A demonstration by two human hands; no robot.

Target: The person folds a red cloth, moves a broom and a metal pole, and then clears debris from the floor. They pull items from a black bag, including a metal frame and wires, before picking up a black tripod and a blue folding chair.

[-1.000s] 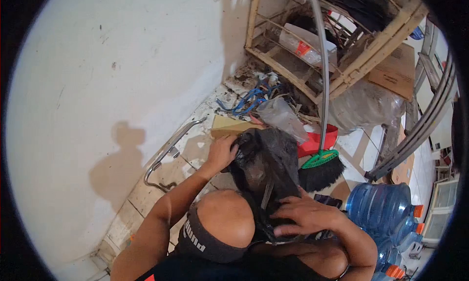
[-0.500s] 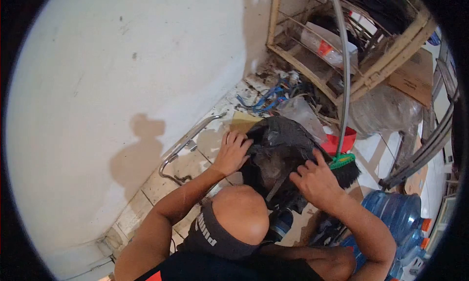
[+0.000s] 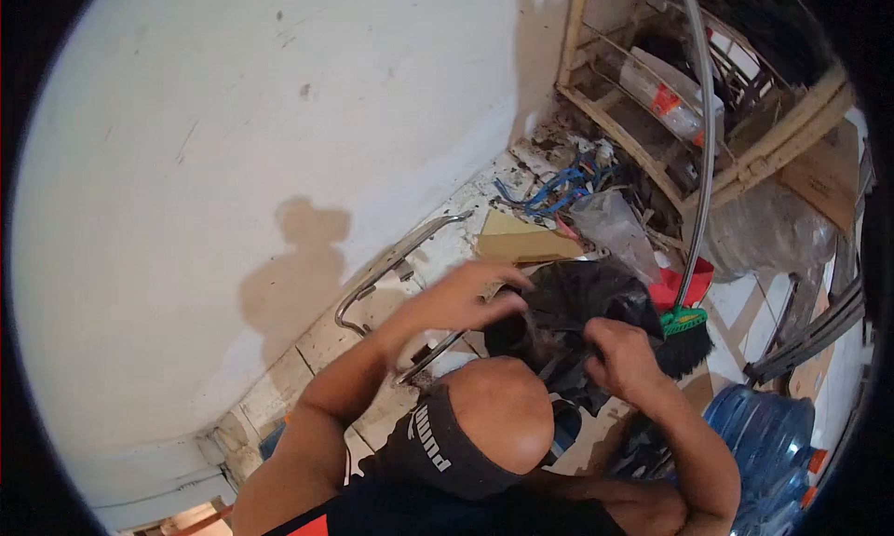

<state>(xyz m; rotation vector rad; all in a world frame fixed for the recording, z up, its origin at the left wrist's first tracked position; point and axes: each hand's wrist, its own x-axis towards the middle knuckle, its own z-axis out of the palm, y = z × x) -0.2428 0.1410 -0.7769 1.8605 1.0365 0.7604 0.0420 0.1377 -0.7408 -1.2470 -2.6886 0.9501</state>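
Observation:
A black plastic bag (image 3: pixel 570 303) sits on the tiled floor just past my bent knee (image 3: pixel 492 415). My left hand (image 3: pixel 463 298) reaches over its left rim, fingers spread and blurred, touching the bag's edge. My right hand (image 3: pixel 619 354) is closed on the bag's right side, bunching the plastic. Inside the bag's mouth I see dark, dusty contents.
A green-headed broom (image 3: pixel 686 324) with a metal handle leans beside a red dustpan (image 3: pixel 687 283). A flat cardboard piece (image 3: pixel 521 243), blue cords (image 3: pixel 559 187), a bent chrome bar (image 3: pixel 391 271) and a wooden rack (image 3: pixel 708 117) crowd the wall corner. Blue water jugs (image 3: pixel 768 443) stand at right.
My right hand slid from the bag's lower front up to its right rim and closed on it. My left hand shifted over the left rim. The view panned left.

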